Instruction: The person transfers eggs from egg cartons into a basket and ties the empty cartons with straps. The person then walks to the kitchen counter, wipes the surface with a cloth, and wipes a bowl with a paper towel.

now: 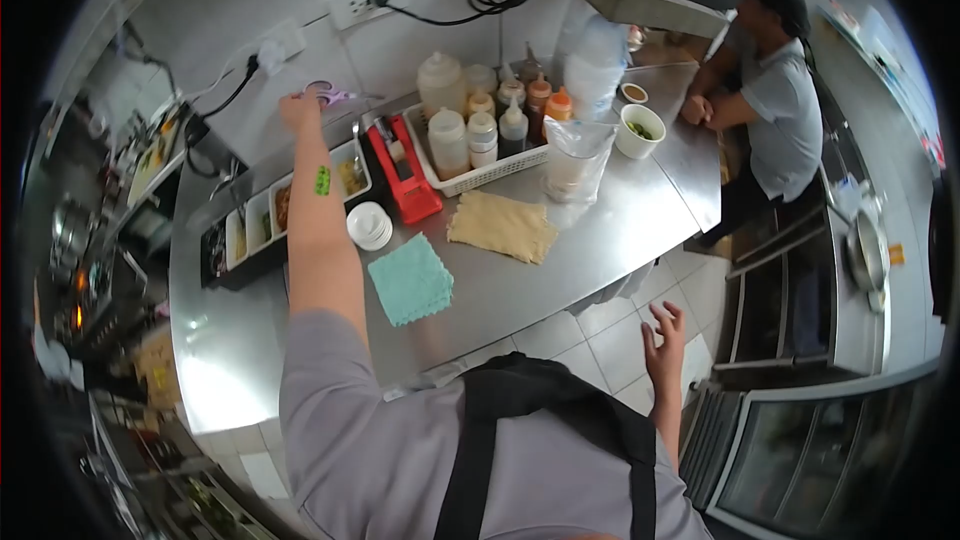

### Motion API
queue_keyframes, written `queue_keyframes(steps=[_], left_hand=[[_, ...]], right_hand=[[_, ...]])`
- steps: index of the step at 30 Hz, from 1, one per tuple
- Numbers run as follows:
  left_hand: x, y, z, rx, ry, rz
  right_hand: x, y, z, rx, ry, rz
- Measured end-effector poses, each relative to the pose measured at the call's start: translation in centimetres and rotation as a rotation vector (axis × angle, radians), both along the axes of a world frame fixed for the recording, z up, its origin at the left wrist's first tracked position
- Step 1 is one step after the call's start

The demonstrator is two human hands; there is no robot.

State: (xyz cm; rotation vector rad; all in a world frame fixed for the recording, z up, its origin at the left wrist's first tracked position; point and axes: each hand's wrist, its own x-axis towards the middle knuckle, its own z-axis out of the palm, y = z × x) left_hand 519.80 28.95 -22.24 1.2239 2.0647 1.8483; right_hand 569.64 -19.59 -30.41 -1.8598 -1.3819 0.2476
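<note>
My left hand (300,112) is stretched out over the back of the steel counter (405,348), its fingers closed on a pair of scissors (332,93). The scissors have light purple handles, and their blades point right, towards the wall side. Below them is a row of food containers (262,220) in a dark holder. A red device (405,175), perhaps a sealer, stands right of my forearm. My right hand (665,337) hangs past the counter's front edge, fingers apart and holding nothing.
A white basket (490,175) holds several sauce bottles. Stacked white lids (370,227), a teal cloth (411,278), a beige cloth (502,226), a plastic bag (578,160) and a white cup (640,132) are on the counter. Another person (780,90) leans at the far right.
</note>
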Motion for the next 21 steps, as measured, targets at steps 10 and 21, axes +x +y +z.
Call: queue_keyframes(steps=[10, 21], left_hand=[[1.7, -23.0, -2.6, 0.567, -0.853, -0.372], [4.3, -59.0, -10.8, 0.277, -0.408, 0.002]], right_hand=[[-4.9, 4.4, -0.6, -0.013, 0.321, 0.636], [-34.5, 1.8, 1.4, -0.884, 1.005, 1.604]])
